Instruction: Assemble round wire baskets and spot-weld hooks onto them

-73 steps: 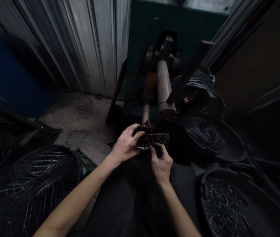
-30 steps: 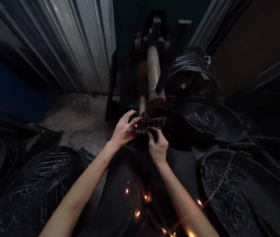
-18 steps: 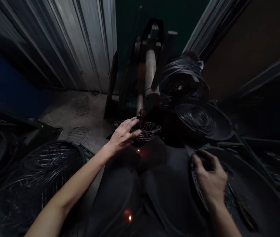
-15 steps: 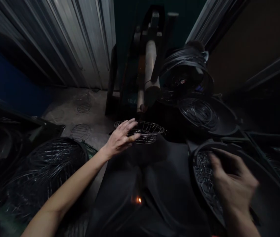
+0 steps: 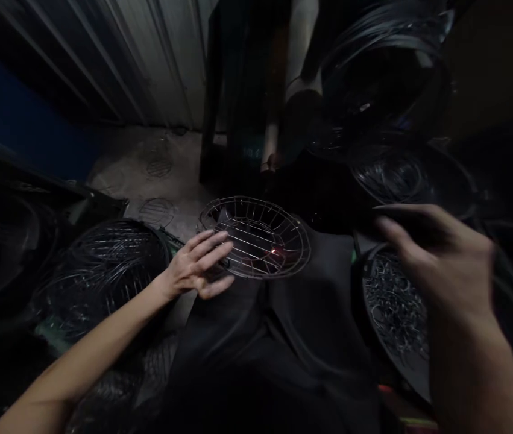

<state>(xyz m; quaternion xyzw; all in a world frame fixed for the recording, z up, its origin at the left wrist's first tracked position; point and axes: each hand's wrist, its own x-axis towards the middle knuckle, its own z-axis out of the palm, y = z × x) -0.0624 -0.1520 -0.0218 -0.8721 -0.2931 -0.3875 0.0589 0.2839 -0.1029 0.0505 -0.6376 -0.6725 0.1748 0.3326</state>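
a shallow round wire basket [image 5: 256, 276] is seen at the centre of the frame, its mouth turned up toward the camera and its base crossed by parallel wires, with the far edge of a dark-clad lap [image 5: 292, 325] overlapped by its lower right side. a small orange glow [image 5: 273, 251] is caught within its outline. the left hand [image 5: 199, 265] is held at the basket's lower left, fingers loosely spread and nothing gripped; the rim is overlapped by the fingertips, though whether it is touched cannot be made out. the right hand [image 5: 450, 265] is blurred at the right of the frame, well apart from the basket, its fingers partly curled; whether anything is held there is not shown clearly. beside it, a dark tub [image 5: 367, 301] is filled with small bits of wire [image 5: 396, 301]. at the upper centre, a thick pale cylinder [image 5: 302, 42] and a thinner rod [image 5: 270, 144] are set above the basket, apart from it. coiled wire [image 5: 387, 30] is stacked at the upper right, and a heap of wire pieces [image 5: 111, 271] is piled at the left. flat wire grids [image 5: 157, 212] are scattered on the floor [image 5: 120, 147] at the upper left
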